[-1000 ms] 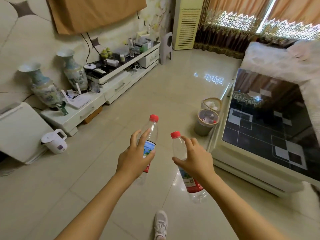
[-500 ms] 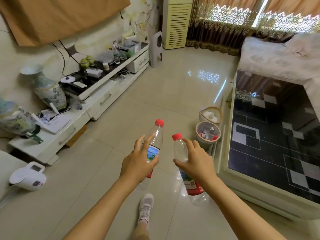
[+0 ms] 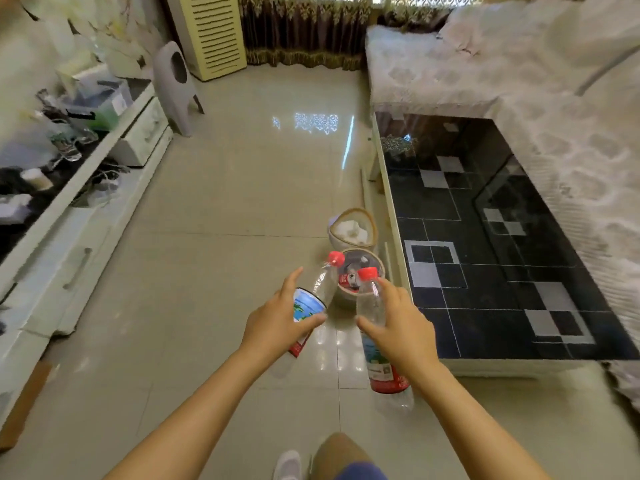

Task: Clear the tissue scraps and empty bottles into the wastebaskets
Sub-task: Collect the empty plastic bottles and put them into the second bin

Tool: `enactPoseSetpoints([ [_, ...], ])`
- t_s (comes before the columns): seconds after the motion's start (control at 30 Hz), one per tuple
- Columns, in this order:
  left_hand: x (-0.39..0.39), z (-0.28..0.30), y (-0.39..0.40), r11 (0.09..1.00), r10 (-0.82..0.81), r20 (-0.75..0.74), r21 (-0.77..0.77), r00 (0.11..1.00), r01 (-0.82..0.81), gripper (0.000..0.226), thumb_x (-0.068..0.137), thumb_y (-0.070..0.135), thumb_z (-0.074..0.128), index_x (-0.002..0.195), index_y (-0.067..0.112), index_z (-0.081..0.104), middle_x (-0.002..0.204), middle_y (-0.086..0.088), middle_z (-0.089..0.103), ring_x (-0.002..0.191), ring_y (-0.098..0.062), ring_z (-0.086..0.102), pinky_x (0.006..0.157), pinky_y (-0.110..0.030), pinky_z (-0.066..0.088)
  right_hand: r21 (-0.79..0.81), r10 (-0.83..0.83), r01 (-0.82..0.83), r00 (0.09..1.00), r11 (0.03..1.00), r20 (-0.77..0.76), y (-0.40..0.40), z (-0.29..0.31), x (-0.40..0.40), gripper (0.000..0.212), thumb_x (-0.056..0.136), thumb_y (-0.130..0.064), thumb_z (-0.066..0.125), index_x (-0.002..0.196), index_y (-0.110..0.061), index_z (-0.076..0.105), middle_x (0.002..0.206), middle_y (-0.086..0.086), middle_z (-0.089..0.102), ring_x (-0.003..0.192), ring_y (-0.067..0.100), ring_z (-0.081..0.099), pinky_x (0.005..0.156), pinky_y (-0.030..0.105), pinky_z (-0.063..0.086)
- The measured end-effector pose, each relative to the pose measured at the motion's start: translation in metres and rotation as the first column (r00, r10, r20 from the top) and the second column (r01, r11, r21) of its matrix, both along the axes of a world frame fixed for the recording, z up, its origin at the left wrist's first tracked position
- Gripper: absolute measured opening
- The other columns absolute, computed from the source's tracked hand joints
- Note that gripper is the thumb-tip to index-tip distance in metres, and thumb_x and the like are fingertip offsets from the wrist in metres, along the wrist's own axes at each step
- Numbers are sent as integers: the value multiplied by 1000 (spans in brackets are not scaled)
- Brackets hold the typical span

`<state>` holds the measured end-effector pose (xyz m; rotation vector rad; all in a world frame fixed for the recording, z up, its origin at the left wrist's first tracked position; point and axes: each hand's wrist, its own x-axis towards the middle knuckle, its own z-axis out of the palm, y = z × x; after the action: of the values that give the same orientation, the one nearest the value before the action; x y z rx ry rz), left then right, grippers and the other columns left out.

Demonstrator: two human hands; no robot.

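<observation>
**Two bottles in hand, bins just ahead**

We've got one clear plastic bottle per hand, both w/ red caps. Our left hand (image 3: pixel 277 327) wraps round the left bottle (image 3: pixel 313 304) at its label, fingers curled over the far side, thumb on the near side; bottle tilts, cap pointing up and to the right. Our right hand (image 3: pixel 403 327) grips the right bottle (image 3: pixel 372 306) around the upper body, just below the neck, index finger reaching toward the cap; its labelled lower half hangs down below the hand, approx upright. The two caps sit close together, not touching.

Straight ahead on the tiled floor (image 3: pixel 225 202), two wastebaskets stand side by side against the edge of the black-topped coffee table (image 3: pixel 485 271). The near wastebasket (image 3: pixel 379 263) already has bottles w/ red bits inside; both caps overlap its rim from our angle. The far wastebasket (image 3: pixel 353 227) holds white tissue scraps.

Left side: white TV cabinet (image 3: pixel 86 230) w/ blurred clutter on top. A lace-covered sofa (image 3: pixel 519 71) runs behind and to the right of the table. Our knee and a white shoe (image 3: pixel 287 465) show at the bottom edge.
</observation>
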<state>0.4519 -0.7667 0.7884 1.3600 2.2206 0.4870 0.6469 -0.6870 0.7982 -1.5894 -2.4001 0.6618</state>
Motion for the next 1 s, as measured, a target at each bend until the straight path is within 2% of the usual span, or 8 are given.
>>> enactPoseSetpoints([
  [0.2, -15, -35, 130, 993, -117, 119, 19, 986, 115, 85, 80, 61, 62, 146, 42, 14, 141, 4, 47, 111, -20, 58, 80, -31, 48, -37, -140, 138, 989, 990, -49, 109, -35, -21, 73, 78, -56, 64, 139, -33, 31, 135, -6, 46, 111, 17, 56, 78, 29, 47],
  [0.33, -25, -68, 209, 994, -110, 264, 28, 958, 106, 95, 72, 49, 75, 147, 36, 19, 140, 0, 44, 114, -18, 55, 89, -33, 50, -116, -225, 215, 971, 970, -85, 183, -63, -34, 72, 76, -52, 67, 136, -32, 33, 131, -4, 48, 107, 18, 58, 75, 26, 42],
  [0.43, -31, -93, 260, 997, -73, 436, 25, 897, 69, 97, 65, 40, 82, 144, 35, 25, 135, 2, 42, 113, -14, 52, 91, -29, 46, -174, -279, 258, 954, 950, -107, 232, -85, -43, 71, 72, -51, 70, 131, -33, 35, 128, -6, 49, 108, 17, 57, 79, 33, 50],
  [0.53, -36, -122, 310, 999, -25, 535, -20, 844, 42, 91, 64, 25, 84, 140, 30, 34, 127, 3, 36, 110, -10, 46, 89, -24, 40, -221, -341, 314, 936, 923, -93, 278, -110, -51, 77, 71, -48, 73, 135, -29, 33, 133, -4, 46, 112, 19, 55, 85, 42, 52],
  [0.67, -48, -188, 369, 997, 50, 609, -72, 792, -8, 84, 45, 40, 80, 121, 31, 46, 125, -3, 49, 112, -19, 56, 94, -40, 51, -269, -391, 354, 916, 896, -96, 331, -157, -64, 74, 74, -37, 73, 136, -26, 34, 134, -1, 44, 114, 21, 53, 82, 35, 46],
  [0.77, -53, -245, 405, 994, 80, 631, -111, 772, -12, 81, 44, 41, 78, 119, 30, 49, 124, -3, 56, 110, -18, 59, 93, -44, 53, -319, -454, 393, 879, 862, -144, 358, -203, -72, 72, 73, -31, 75, 134, -27, 36, 131, -2, 46, 113, 14, 50, 80, 29, 44],
  [0.87, -54, -293, 431, 995, 48, 629, -101, 776, 20, 74, 51, 37, 81, 117, 36, 48, 124, 2, 56, 110, -14, 58, 92, -41, 53, -359, -510, 428, 842, 829, -175, 377, -255, -79, 74, 68, -34, 77, 132, -27, 39, 126, -2, 49, 112, 15, 52, 87, 39, 52],
  [1.0, -54, -357, 451, 993, 30, 637, -109, 771, 52, 72, 61, 27, 84, 122, 31, 46, 123, 2, 57, 109, -15, 57, 91, -41, 53, -434, -598, 480, 779, 762, -189, 389, -320, -88, 81, 55, -52, 70, 127, -31, 38, 122, -4, 51, 106, 16, 58, 84, 45, 55],
])
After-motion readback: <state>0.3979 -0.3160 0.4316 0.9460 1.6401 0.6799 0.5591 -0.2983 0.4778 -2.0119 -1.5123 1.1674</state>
